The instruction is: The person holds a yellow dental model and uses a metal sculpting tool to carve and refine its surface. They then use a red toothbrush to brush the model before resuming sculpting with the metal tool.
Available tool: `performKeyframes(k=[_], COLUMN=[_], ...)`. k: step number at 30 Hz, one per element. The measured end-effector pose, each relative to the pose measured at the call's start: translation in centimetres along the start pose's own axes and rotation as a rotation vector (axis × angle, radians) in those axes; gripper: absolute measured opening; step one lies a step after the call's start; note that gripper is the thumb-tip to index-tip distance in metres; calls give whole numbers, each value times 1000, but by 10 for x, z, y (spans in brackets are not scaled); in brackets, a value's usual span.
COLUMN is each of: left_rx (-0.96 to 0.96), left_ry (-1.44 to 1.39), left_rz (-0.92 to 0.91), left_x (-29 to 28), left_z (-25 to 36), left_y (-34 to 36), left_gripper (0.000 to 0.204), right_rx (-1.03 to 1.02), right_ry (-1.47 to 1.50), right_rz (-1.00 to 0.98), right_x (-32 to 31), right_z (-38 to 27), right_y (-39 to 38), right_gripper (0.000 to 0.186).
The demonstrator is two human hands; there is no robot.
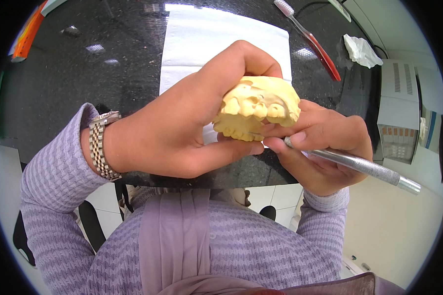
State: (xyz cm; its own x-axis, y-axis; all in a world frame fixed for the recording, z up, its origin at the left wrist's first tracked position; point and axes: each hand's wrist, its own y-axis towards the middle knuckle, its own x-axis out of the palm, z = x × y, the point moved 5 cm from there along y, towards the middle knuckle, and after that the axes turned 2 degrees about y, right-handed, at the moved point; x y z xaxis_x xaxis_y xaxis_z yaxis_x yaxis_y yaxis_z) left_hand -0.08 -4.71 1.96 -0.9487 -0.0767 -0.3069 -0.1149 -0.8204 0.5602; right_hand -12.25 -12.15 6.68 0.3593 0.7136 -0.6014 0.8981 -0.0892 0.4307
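Note:
A pale yellow dental cast (257, 101) with moulded teeth is gripped in my left hand (182, 135), whose fingers curl over its top and whose thumb lies along its lower edge. My right hand (330, 147) is closed on a knurled silver metal handle (369, 168), its far end pointing down to the right. The fingertips of that hand reach up to the cast's lower right side; I cannot make out the tool's working tip. Under the hands and cast lies a white paper sheet (221, 37) on the dark, speckled counter (59, 98).
A red-and-white toothbrush (318, 50) lies at the back right, near crumpled white paper (362, 51). An orange object (27, 37) stands at the upper left. A white appliance (398, 83) is on the right. The counter's front edge runs just below my hands.

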Motion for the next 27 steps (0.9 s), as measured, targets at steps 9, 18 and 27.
performKeyframes(k=[9, 18, 27], left_rx=[18, 26, 22], left_ry=[22, 15, 39], left_rz=[15, 18, 1], left_x=[-1, 0, 1], left_z=[0, 0, 2], left_y=[0, 1, 1], left_gripper=[61, 61, 60], right_rx=[42, -33, -123], right_ry=[-107, -31, 11], right_rz=[-36, 43, 64], right_x=[0, 2, -2], right_z=[-4, -1, 1], right_y=[1, -2, -2], right_gripper=[35, 36, 33])
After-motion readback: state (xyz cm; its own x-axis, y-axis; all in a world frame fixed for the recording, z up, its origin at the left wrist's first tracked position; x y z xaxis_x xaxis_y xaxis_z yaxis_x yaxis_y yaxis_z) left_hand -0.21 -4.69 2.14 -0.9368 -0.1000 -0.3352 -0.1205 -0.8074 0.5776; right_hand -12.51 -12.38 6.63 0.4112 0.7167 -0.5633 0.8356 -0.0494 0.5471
